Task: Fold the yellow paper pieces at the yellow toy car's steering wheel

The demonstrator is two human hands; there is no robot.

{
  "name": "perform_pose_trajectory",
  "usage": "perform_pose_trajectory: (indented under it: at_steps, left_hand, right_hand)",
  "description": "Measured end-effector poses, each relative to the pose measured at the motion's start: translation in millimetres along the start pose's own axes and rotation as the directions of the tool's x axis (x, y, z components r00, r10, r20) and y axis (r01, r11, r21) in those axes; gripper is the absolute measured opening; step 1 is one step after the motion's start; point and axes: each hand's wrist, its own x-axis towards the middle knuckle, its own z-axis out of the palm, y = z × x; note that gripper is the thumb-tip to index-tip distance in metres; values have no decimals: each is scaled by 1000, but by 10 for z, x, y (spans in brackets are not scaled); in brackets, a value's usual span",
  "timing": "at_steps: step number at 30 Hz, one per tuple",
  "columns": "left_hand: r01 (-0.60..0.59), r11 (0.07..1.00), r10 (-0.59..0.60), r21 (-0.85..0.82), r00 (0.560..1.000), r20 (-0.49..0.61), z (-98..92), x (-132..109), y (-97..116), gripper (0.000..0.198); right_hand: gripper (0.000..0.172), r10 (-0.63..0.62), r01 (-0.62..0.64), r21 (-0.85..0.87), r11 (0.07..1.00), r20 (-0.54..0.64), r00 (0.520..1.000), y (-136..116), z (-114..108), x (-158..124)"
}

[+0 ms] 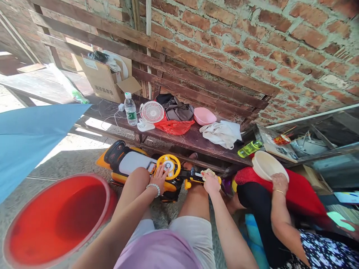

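Note:
My left hand [160, 180], with a beaded bracelet at the wrist, lies with fingers stretched out on the yellow steering wheel [177, 164] of a ride-on toy [133, 163]. The toy is yellow, black and white and stands in front of my knees. My right hand [212, 184] is closed on a small cream-and-yellow piece [208, 173] with reddish marks, above my right knee. Its exact kind is too small to tell. Beneath that hand reaches the front part of the toy, with a yellow end [188, 184].
Left stands a large red tub [108, 201]. The bench [182, 139] bears a bottle [130, 110], fan [152, 111], pink bowl [204, 116], cloth [221, 133] and carton [98, 80]. A person's hand [279, 183] at right holds a cream basin [266, 164]. Blue fabric [36, 138] juts in left.

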Motion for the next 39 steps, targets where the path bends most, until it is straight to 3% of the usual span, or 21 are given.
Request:
perform_pose_trajectory:
  at_steps: [4, 7, 12, 16, 20, 23, 26, 30, 33, 36, 39]
  left_hand:
    - [9, 999, -9, 45, 1000, -6, -36, -22, 13, 109]
    - [22, 997, -23, 70, 1000, 14, -79, -35, 27, 109]
    - [23, 999, -24, 23, 999, 32, -108, -32, 31, 109]
    - [29, 1000, -30, 11, 999, 46, -115, -31, 49, 114]
    - [33, 999, -34, 26, 999, 33, -135, -52, 77, 109]
    - [25, 1000, -25, 15, 999, 34, -142, -58, 76, 109]
    - [12, 1000, -11, -10, 999, 46, -139, -49, 63, 112]
    - [13, 1000, -13, -4, 998, 65, -137, -42, 57, 112]
    - [18, 1000, -17, -9, 998, 59, -136, -49, 59, 110]
    - [8, 1000, -7, -29, 999, 52, -138, -59, 57, 108]
    - [13, 1000, -12, -27, 998, 62, -146, -62, 58, 107]
  right_hand:
    - [54, -148, 149, 38, 988, -22, 989, -315, -79, -102]
    - [55, -149, 149, 32, 988, -31, 988, -339, -66, -133]
    - [54, 22, -21, 32, 999, -42, 999, 93, 68, -105]
    - [53, 193, -192, 42, 980, -9, 981, 478, 173, -74]
    - [47, 203, -201, 134, 970, 2, 979, 518, 233, -52]
    - [48, 120, -107, 299, 948, -26, 992, 381, 208, -23]
    - [52, -8, 50, 353, 934, -119, 993, 157, 25, 24]
    - [53, -296, 316, 110, 942, -166, 941, -275, -421, 103]
    - [36, -535, 532, -59, 844, -27, 845, -648, -618, 149]
    - [26, -594, 599, -115, 793, 79, 801, -973, -545, 174]
    - [24, -533, 540, -122, 833, 83, 842, -1210, -342, 206]
